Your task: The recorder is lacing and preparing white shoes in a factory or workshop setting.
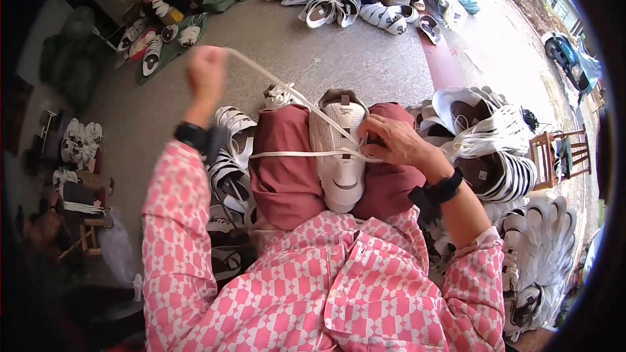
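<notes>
Lacing time: our left hand [207, 73], upper left, grips the flat white lace [287, 89]; our right hand [394, 141] pinches it on the white leather shoe [340, 150]. Next, we thread gently.

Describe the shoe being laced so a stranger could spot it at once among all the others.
Start at the person's lap, where two knees in dark red cloth press together. Wedged between them, toe toward the body, sits the white sneaker. Unlike the stacked shoes around, a white lace runs from it to the raised left hand, and the right hand rests on it.
</notes>
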`<state>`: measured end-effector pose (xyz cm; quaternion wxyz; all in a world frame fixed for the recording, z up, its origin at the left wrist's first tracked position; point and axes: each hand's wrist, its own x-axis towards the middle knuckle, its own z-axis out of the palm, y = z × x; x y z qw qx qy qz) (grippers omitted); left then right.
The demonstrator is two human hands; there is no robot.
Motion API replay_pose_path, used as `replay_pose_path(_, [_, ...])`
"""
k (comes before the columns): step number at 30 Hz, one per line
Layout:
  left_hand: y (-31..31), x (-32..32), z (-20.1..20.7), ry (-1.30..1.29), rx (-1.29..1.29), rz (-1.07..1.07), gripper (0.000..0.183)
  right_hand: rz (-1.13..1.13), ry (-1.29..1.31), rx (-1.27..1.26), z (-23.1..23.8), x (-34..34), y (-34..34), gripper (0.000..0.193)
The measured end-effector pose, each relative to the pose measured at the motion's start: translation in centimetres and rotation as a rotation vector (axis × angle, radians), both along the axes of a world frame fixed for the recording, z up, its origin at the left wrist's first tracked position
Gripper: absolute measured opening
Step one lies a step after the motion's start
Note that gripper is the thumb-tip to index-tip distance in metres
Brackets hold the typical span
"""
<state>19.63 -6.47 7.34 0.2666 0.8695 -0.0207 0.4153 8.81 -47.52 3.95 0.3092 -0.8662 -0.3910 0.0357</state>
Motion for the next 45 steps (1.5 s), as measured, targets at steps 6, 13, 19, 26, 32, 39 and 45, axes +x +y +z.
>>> replay_pose_path(6, [10.8,-1.3,-0.9,0.100,-0.134,0.168,0.016,-0.007,0.083,0.169,-1.4,0.3,-0.1,0.019])
replay_pose_path(13, [-5.3,-10.2,-5.8,0.283,-0.130,-0.511,0.008,-0.289,0.032,0.206,-1.9,-3.5,-1.1,0.026])
replay_pose_path(19, [-11.7,-13.2,-5.6,0.175,0.155,-0.721,0.010,-0.163,-0.045,0.014,-0.8,-6.4,1.3,0.019])
replay_pose_path(26, [-13.3,-12.1,-7.2,0.247,0.218,-0.699,0.023,-0.248,0.019,0.090,-1.0,-4.1,-0.2,0.011])
replay_pose_path(32, [-14.0,-12.1,-6.7,0.306,0.132,-0.674,0.020,-0.570,0.453,0.630,-1.7,-4.7,1.4,0.005])
replay_pose_path(39, [-14.3,-11.1,-4.9,0.337,0.185,-0.722,0.030,-0.516,0.795,0.683,-1.0,-3.7,0.4,0.014])
replay_pose_path(45, [-14.5,-10.1,-5.5,0.342,0.064,-0.865,0.027,-0.389,0.583,0.283,0.0,-2.3,-0.7,0.024])
